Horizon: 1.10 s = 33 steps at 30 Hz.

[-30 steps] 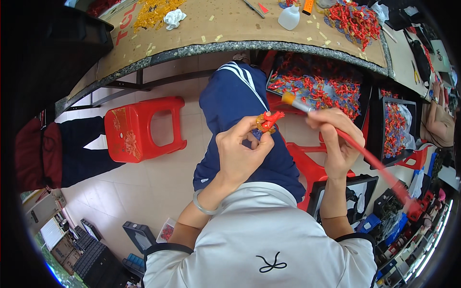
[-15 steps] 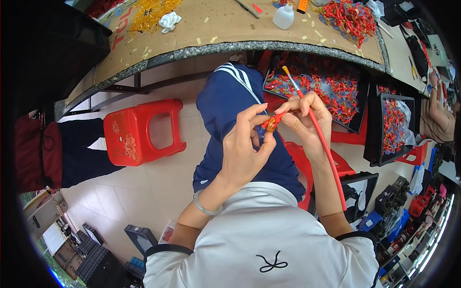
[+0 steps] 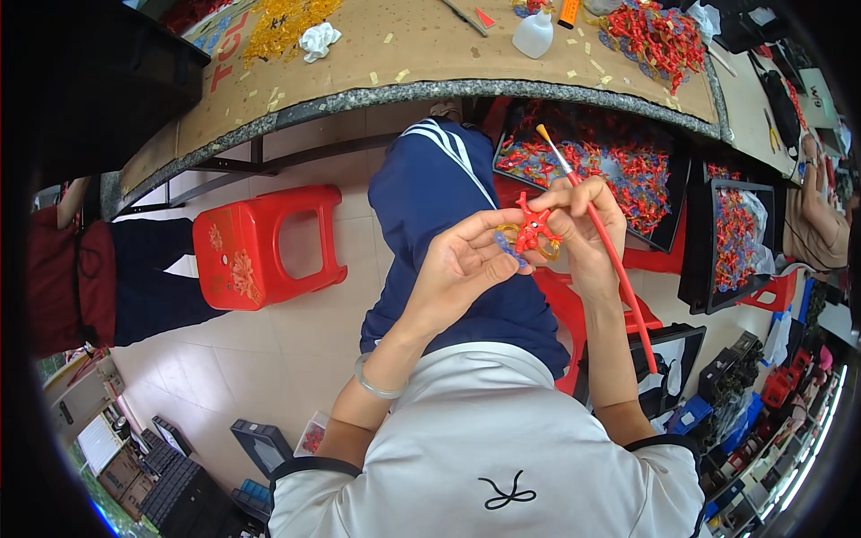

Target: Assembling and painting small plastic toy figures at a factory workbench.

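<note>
Above my lap, a small red plastic figure (image 3: 533,226) with clear blue and yellow parts is held between both hands. My left hand (image 3: 462,264) is closed on its left side, thumb and fingertips by the blue part. From the right, the thumb and fingers of my right hand (image 3: 587,220) pinch the figure too. The same hand grips a red-handled paintbrush (image 3: 623,287), whose bristles point up and away while the handle runs down along my forearm. Fingers cover part of the figure.
On the cardboard-covered table (image 3: 430,54) are a white squeeze bottle (image 3: 534,36), crumpled tissue (image 3: 318,40), yellow pieces (image 3: 287,25) and a red-blue heap (image 3: 650,40). A black tray (image 3: 668,235) of similar pieces sits right of my knees. A red stool (image 3: 256,251) stands left, near another person (image 3: 76,278).
The figure has been turned and now shows its spread red limbs, with blue and yellow parts visible. My left fingers have shifted around it; the paintbrush has moved slightly right.
</note>
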Tool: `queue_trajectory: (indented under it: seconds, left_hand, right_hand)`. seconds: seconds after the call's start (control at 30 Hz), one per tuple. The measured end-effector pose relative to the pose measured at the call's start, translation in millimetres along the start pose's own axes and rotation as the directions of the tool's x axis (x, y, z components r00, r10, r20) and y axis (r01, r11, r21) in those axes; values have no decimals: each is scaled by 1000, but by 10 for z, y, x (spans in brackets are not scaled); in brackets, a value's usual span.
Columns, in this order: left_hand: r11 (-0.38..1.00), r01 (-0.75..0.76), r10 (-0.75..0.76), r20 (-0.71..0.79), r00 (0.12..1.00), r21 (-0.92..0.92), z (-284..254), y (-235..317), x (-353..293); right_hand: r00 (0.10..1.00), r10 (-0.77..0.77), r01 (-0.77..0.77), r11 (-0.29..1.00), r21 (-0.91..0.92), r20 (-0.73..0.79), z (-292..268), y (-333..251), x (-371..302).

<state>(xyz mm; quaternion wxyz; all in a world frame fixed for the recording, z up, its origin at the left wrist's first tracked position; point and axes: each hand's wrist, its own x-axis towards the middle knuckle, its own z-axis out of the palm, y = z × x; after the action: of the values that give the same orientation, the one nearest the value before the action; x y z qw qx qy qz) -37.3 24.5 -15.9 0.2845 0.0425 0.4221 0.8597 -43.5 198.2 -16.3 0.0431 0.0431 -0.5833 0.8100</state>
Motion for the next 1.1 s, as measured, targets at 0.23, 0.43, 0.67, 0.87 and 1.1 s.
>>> queue_trajectory:
  seconds: [0.23,0.43,0.67,0.87,1.1]
  left_hand:
    - [988,-102,118,-142,983,115,20,-72,-17]
    - [927,-198,273,-210,939,320,90,-63,-31]
    - [735,-212,426,-194,884,644,81,-109,-70]
    - [487,-210,545,-107,831,848,107,-93,-80]
    - [378,-252,579,-15,815,891,106,-117,-53]
  right_hand:
    - [984,-164,131,924,-360,-63,-77,-359,-8]
    - [958,-213,286,748,-599,192,128,-489,-130]
    - [933,-312,351,686,-638,179,188,-535,-151]
    - [892,-325,445,500,-743,315,151,-555,-129]
    - [847,-344,523,399,-753,406,237,-454,-130]
